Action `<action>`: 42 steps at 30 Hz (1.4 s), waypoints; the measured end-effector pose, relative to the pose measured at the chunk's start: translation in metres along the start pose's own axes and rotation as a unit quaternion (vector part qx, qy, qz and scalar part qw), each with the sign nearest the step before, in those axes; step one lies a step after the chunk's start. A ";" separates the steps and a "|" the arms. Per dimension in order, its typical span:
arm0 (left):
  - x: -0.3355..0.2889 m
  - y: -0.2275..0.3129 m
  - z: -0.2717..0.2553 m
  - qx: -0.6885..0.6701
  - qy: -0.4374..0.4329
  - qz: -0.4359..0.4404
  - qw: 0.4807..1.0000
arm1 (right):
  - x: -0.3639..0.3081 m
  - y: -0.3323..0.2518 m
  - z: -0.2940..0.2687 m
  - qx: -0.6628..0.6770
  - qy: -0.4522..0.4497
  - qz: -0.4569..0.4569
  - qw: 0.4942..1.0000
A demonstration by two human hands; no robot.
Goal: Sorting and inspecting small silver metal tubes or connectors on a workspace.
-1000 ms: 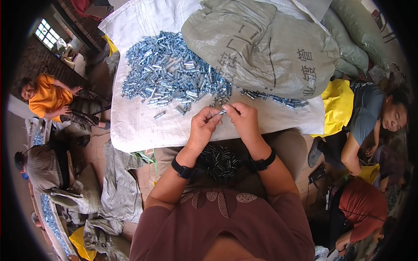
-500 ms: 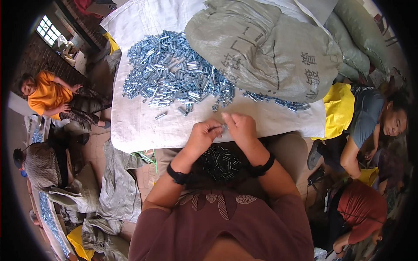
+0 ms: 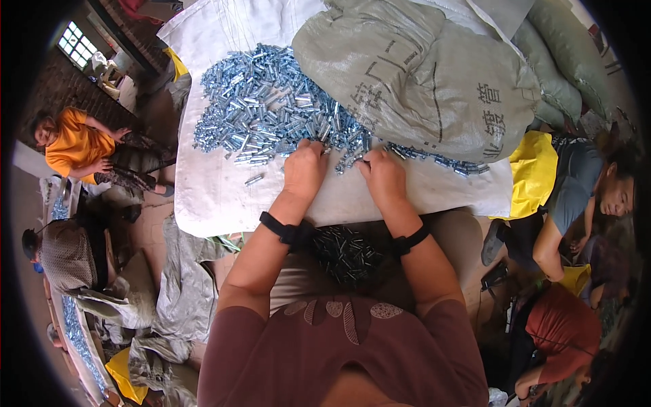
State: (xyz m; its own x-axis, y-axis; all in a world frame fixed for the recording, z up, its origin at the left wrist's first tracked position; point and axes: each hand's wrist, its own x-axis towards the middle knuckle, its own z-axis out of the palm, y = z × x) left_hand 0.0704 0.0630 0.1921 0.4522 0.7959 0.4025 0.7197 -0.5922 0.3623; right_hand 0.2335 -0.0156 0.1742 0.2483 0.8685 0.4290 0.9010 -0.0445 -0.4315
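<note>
Silvery-blue metal pieces [image 3: 264,102] are lying in a wide heap on the white cloth [image 3: 210,200]; at the heap's near edge my left hand [image 3: 305,166] is resting with curled fingers, and I cannot tell if they are gripping a piece; my right hand [image 3: 384,176] is resting a little apart from it, thumb and finger beside small pieces, its hold also being unclear to me; a piece could be slipping away, I think, because these short cylinders are looking smooth and round; the heap is shining, hard and jumbled; the cloth is showing faint creases; on the right, the grey-green sack [image 3: 420,81] is sagging beside the heap, woven and wrinkled.
</note>
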 end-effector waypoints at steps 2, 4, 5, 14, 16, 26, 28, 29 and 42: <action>-0.009 0.010 -0.012 -0.085 0.032 -0.003 0.996 | 0.002 0.003 -0.002 0.003 -0.001 0.010 1.000; -0.019 0.016 -0.015 -0.149 0.009 -0.028 0.988 | 0.001 0.006 -0.004 0.006 -0.001 0.021 1.000; -0.025 0.020 -0.016 -0.212 -0.015 -0.053 0.976 | 0.000 0.008 -0.004 0.053 0.020 0.022 0.998; -0.057 0.044 -0.017 -0.568 -0.103 -0.168 0.799 | -0.017 -0.016 -0.042 0.575 -0.102 0.198 0.787; -0.058 0.048 -0.018 -0.592 -0.108 -0.178 0.778 | -0.018 -0.016 -0.045 0.578 -0.105 0.201 0.783; -0.063 0.049 -0.013 -0.607 -0.096 -0.150 0.775 | -0.019 -0.015 -0.044 0.520 -0.134 0.214 0.816; -0.064 0.048 -0.014 -0.613 -0.102 -0.162 0.767 | -0.020 -0.019 -0.044 0.494 -0.127 0.208 0.834; -0.065 0.047 -0.012 -0.618 -0.105 -0.170 0.761 | -0.022 -0.020 -0.043 0.456 -0.097 0.163 0.870; -0.074 0.034 -0.020 -0.571 -0.126 -0.183 0.790 | -0.038 -0.037 -0.030 0.122 -0.019 -0.092 0.988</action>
State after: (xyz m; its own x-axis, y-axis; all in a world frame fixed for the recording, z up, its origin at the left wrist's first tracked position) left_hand 0.0506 -0.0187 0.1909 0.5176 0.8550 -0.0327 -0.0536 0.0706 0.9961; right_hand 0.2009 -0.0621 0.1974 0.0708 0.8691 0.4896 0.8164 0.2315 -0.5290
